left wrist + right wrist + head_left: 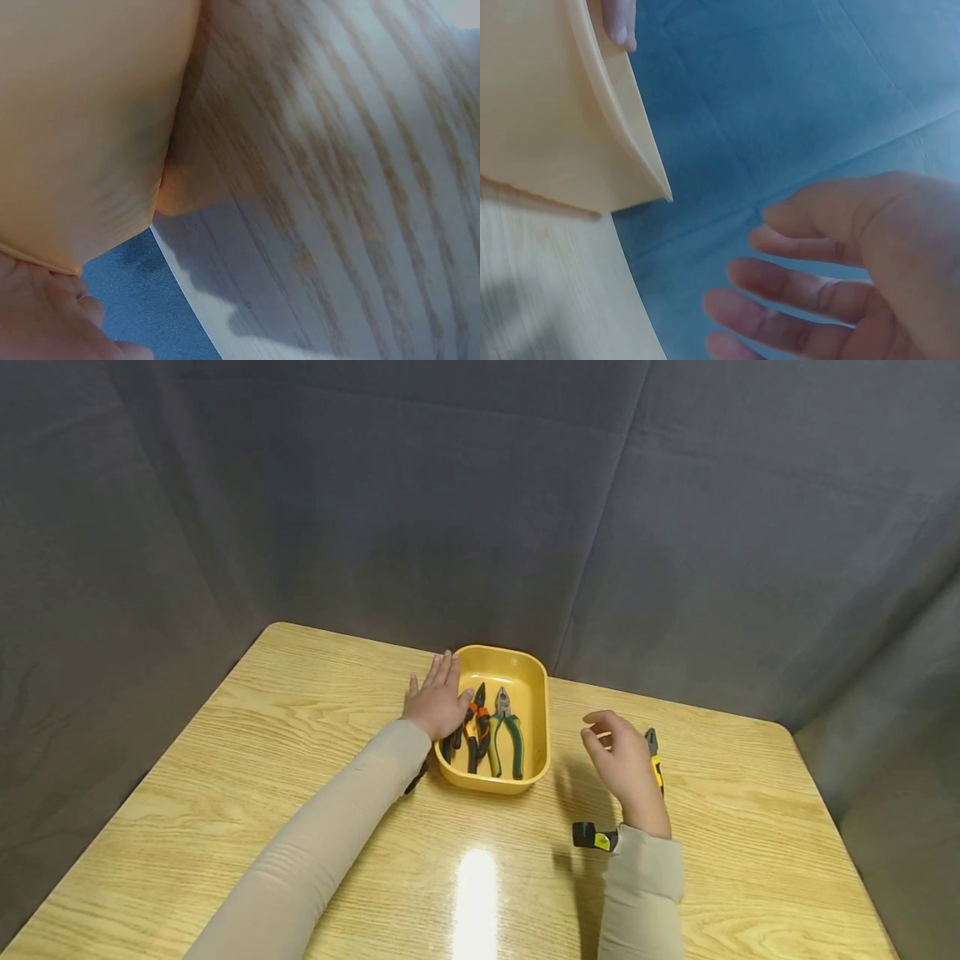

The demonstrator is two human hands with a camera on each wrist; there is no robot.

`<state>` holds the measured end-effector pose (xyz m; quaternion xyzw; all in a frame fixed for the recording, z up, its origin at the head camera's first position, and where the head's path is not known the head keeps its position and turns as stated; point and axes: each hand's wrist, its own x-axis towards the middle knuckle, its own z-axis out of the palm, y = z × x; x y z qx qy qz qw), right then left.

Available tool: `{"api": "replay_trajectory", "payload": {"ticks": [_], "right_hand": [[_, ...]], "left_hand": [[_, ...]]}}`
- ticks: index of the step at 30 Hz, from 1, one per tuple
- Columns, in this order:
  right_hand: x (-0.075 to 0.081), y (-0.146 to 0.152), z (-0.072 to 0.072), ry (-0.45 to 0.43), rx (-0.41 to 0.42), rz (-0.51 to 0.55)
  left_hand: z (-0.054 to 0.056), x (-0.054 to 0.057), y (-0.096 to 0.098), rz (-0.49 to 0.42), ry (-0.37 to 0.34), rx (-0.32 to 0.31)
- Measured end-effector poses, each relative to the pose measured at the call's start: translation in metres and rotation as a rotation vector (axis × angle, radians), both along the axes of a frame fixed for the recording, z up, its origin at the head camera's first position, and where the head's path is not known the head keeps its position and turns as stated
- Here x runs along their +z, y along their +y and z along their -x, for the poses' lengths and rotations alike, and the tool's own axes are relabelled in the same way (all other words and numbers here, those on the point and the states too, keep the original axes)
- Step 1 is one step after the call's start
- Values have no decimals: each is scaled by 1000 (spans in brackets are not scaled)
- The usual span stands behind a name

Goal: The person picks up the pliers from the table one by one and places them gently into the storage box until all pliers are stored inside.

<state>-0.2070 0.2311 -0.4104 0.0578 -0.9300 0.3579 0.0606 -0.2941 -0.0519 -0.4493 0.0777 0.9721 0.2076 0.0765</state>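
Note:
A yellow plastic bin (491, 785) stands on the table with several pliers in it. Straight fingers of my left hand (438, 706) lie along its left rim, the thumb reaching over the edge. Inside, green-handled combination pliers (504, 735) lie beside orange-and-black long-nose pliers (472, 739); more black handles at the left are partly hidden by my left hand. My right hand (622, 768) hovers right of the bin, holding nothing, fingers loosely bent. Just beyond it, pliers with yellow-and-black handles (655, 760) lie on the table, partly covered by that hand.
The wood-grain table (300, 693) extends on both sides of the bin. Behind it hangs a dark grey cloth (420, 510), close to the table's back edge. A black camera (583, 835) is strapped on my right wrist.

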Motion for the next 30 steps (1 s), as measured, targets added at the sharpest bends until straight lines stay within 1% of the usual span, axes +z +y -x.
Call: {"api": "replay_trajectory", "payload": {"ticks": [6, 19, 24, 30], "right_hand": [[1, 13, -3, -32, -7, -6], [1, 34, -8, -70, -92, -19], [1, 40, -10, -89, -110, -38], [-2, 48, -11, -107, -121, -41]], "left_hand": [[1, -1, 0, -4, -1, -5], [0, -1, -2, -1, -10, -8], [0, -1, -3, 13, -8, -12], [0, 0, -2, 10, -7, -9]]}}
